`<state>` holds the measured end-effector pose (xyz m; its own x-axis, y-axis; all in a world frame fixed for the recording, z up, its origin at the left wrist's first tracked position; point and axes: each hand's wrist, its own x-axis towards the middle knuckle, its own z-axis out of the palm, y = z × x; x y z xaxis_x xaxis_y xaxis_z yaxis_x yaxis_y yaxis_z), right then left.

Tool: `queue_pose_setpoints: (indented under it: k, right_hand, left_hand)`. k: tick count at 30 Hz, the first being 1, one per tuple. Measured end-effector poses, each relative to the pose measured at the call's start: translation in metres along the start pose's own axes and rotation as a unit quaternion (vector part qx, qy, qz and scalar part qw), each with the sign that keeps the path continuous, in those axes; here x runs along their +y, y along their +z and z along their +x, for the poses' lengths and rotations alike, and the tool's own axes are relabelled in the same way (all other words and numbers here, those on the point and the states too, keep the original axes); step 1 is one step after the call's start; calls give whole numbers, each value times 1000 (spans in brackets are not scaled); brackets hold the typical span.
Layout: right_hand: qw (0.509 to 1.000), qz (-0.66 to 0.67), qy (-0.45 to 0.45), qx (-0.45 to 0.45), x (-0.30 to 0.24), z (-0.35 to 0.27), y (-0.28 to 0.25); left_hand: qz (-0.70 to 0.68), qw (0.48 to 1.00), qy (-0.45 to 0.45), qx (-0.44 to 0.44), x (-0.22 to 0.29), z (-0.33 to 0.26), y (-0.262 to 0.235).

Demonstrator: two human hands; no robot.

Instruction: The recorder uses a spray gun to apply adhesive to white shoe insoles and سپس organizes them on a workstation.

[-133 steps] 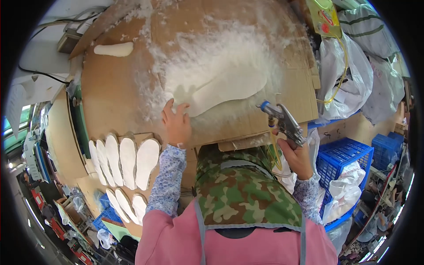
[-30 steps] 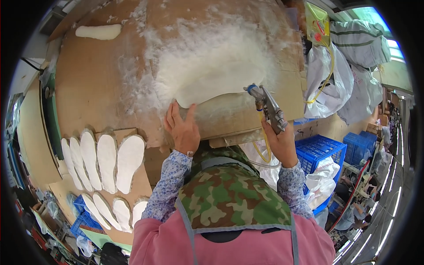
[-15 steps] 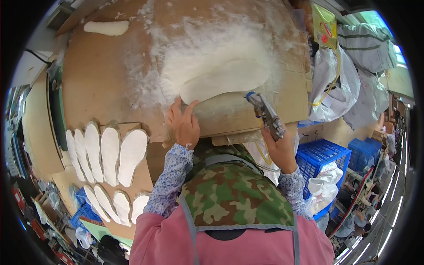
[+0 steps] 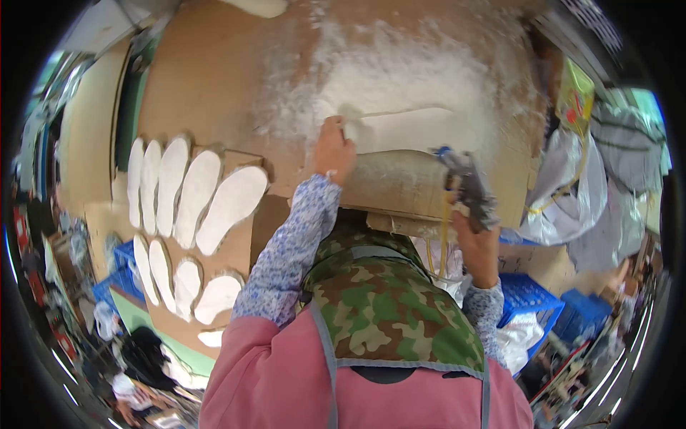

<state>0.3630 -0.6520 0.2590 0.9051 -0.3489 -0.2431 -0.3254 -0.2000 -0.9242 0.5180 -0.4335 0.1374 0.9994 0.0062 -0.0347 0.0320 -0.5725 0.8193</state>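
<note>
A white shoe insole (image 4: 411,131) lies on the dusty cardboard, its long side running roughly left to right. At its left end my left hand (image 4: 334,151) grips the edge, fingers bent together there. My right hand (image 4: 476,247) is wrapped around the handle of a metal spray gun (image 4: 473,189), slightly blurred. The gun's blue nozzle points up and left, close to the insole's lower right edge. From the gun hangs a yellow hose (image 4: 444,232).
Several white insoles (image 4: 196,186) stand in two rows on cardboard at the left. Another insole (image 4: 257,6) lies at the far edge. White residue coats the cardboard worktop (image 4: 214,86). To the right are plastic bags (image 4: 572,193) and a blue crate (image 4: 529,300).
My left hand has gone from resting beside the insole to gripping its left end. The insole has turned to lie more level. The whole view has shifted, and the gun stays in my right hand.
</note>
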Motion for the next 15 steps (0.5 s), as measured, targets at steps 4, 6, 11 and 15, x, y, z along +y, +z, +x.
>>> queue_pose_setpoints:
  k: [4,6,11,15]
  right_hand:
    - [998,25,63,11,9,4,-29]
    - [998,37,21,34,8,4,-39]
    - [999,-8,48,19,19,5,-79]
    - [999,-31,31,-1,4,2,-65]
  left_hand:
    - [-92,992,-66,-56,8,3,-17]
    - [-233,965,-85,-90,22,3,-13]
    - [-582,804,-87,-81,93,-30,-65]
    - [-616,781,-100,29,86,-83,-173]
